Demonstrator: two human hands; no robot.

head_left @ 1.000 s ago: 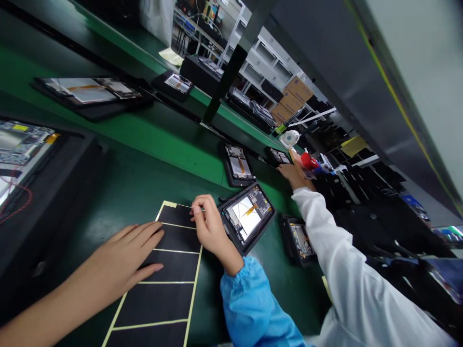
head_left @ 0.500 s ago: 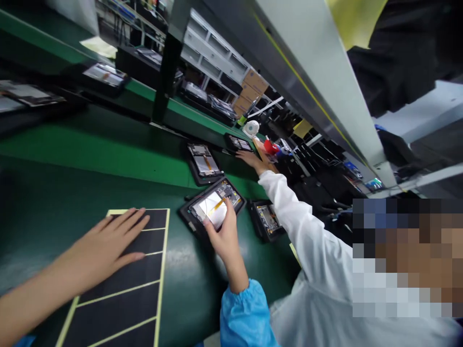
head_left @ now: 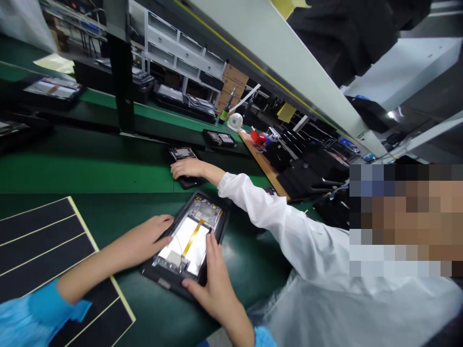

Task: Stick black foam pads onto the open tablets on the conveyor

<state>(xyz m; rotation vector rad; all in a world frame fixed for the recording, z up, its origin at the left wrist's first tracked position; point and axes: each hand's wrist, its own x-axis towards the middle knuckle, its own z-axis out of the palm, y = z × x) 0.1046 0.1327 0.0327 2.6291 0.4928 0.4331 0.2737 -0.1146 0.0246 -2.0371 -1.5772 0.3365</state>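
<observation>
An opened tablet (head_left: pixel 195 241) in a black frame lies on the green bench, its circuit board, silvery-white battery and orange ribbon cable showing. My left hand (head_left: pixel 154 236) grips its left edge, with part of the fingers hidden. On the opposite side, my right hand (head_left: pixel 215 279) holds the right edge, thumb at the near corner and fingers along the side. Beneath my left forearm is a sheet of black strips (head_left: pixel 39 236) with pale yellow borders.
A co-worker's white sleeve (head_left: pixel 253 197) reaches in from the right, that person's hand (head_left: pixel 188 167) resting on another opened tablet (head_left: pixel 181 153). Behind stands one more tablet (head_left: pixel 220 139). A dark post (head_left: pixel 121 72) rises at the back, and a metal beam (head_left: pixel 275 53) crosses overhead.
My left hand has left the black-strip sheet and come onto the tablet. The tablet has turned and sits nearer. The co-worker's hand has moved from the farther tablet to a nearer one.
</observation>
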